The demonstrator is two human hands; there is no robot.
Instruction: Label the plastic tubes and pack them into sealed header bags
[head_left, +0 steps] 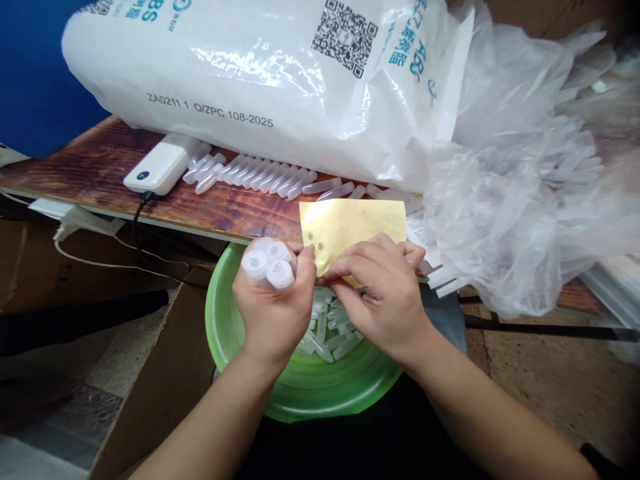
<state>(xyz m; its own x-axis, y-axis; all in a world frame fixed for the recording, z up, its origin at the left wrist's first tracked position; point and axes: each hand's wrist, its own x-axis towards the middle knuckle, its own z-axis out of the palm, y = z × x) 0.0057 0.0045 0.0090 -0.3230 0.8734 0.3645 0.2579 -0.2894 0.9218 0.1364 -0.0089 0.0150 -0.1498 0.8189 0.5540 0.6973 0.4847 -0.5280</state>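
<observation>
My left hand (273,300) is closed around a bundle of three clear plastic tubes (269,264), their white round ends facing up. Its thumb also presses the lower left corner of a yellow sticker sheet (353,227). My right hand (383,293) pinches the bottom edge of that sheet, fingers curled over it. Both hands hover above a green plastic basin (225,327) that holds several more clear tubes (327,330).
A wooden table (100,167) carries a row of clear tubes (255,175), a white power bank (160,165) with a cable, a large white printed sack (260,73) and crumpled clear plastic bags (525,193). A cardboard box (155,380) stands at lower left.
</observation>
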